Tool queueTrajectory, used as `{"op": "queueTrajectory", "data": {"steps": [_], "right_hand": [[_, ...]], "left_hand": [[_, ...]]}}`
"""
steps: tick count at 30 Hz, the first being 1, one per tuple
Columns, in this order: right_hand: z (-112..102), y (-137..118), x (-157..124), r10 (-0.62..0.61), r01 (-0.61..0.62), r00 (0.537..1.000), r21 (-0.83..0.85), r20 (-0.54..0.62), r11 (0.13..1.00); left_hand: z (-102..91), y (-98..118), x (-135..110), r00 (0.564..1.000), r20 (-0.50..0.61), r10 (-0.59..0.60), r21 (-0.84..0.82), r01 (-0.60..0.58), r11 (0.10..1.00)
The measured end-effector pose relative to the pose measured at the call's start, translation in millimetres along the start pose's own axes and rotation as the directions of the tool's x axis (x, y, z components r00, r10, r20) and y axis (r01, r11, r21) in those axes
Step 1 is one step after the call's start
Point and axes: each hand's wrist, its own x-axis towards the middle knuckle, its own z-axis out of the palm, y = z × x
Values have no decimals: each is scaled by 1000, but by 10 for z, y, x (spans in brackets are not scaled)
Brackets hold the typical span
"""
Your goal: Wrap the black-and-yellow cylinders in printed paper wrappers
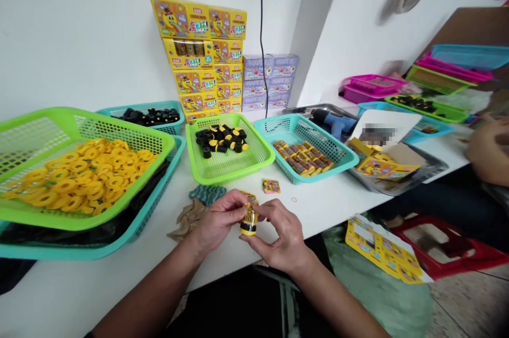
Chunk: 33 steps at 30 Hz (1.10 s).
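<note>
1. Nearest to us, in front of the small green basket [230,176], our left hand [217,221] and right hand [282,240] meet over the near edge of the white table [338,200].
2. Between them stands a small yellow-and-black piece [249,221], upright. The left thumb and fingers are clamped on one side of it. The right thumb and forefinger pinch the other side, and the remaining right fingers are loosely curled.
3. Between our left hand and the basket's near rim lie some brown cut pieces [189,217] and a blue-patterned scrap [207,193].
4. In front of the basket's right corner we see a small printed packet [271,186], and a thin ring [294,199] lies a little further right.
5. Inside the basket, black and yellow caps [220,139] are heaped toward its far side.
6. Just to its right sits a teal basket [318,168] holding rows of wrapped pieces. To its left a large green basket [79,115] full of yellow rings [83,174] rests on another teal one.
7. Further right of the small green basket, a metal tray [397,184] carries yellow printed cards and a blue glue gun [334,122].
8. Behind the basket, yellow boxes [207,57] are stacked against the wall, with purple boxes [270,81] beside them.
9. Far to its right, another person's hand [485,147] is at the table.
</note>
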Motion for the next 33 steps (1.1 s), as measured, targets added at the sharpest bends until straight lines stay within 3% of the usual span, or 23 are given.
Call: {"op": "queueTrajectory", "data": {"steps": [9, 14, 18, 21, 24, 28, 33], "right_hand": [[10, 5, 13, 29, -28, 1000, 73, -11, 997], [9, 11, 36, 40, -42, 998, 62, 41, 997], [1, 101, 51, 164, -164, 986, 59, -3, 985], [-6, 185, 60, 365, -349, 929, 183, -66, 919], [4, 228, 56, 513, -483, 858, 380, 23, 789], [47, 244, 27, 556, -540, 818, 537, 150, 649], [67, 268, -2, 592, -567, 788, 573, 170, 591]], "left_hand": [[22, -4, 0, 999, 27, 26, 26, -27, 999], [32, 18, 3, 1000, 6, 2, 3, -2, 1000], [-15, 30, 19, 999, -19, -45, 29, 45, 999], [-41, 37, 25, 999, 20, -24, 68, 23, 997], [-32, 15, 26, 999, 42, -22, 100, 18, 995], [-22, -56, 35, 1000, 10, -26, 134, 24, 991], [-14, -110, 40, 997, 47, -63, 122, 57, 991]]}}
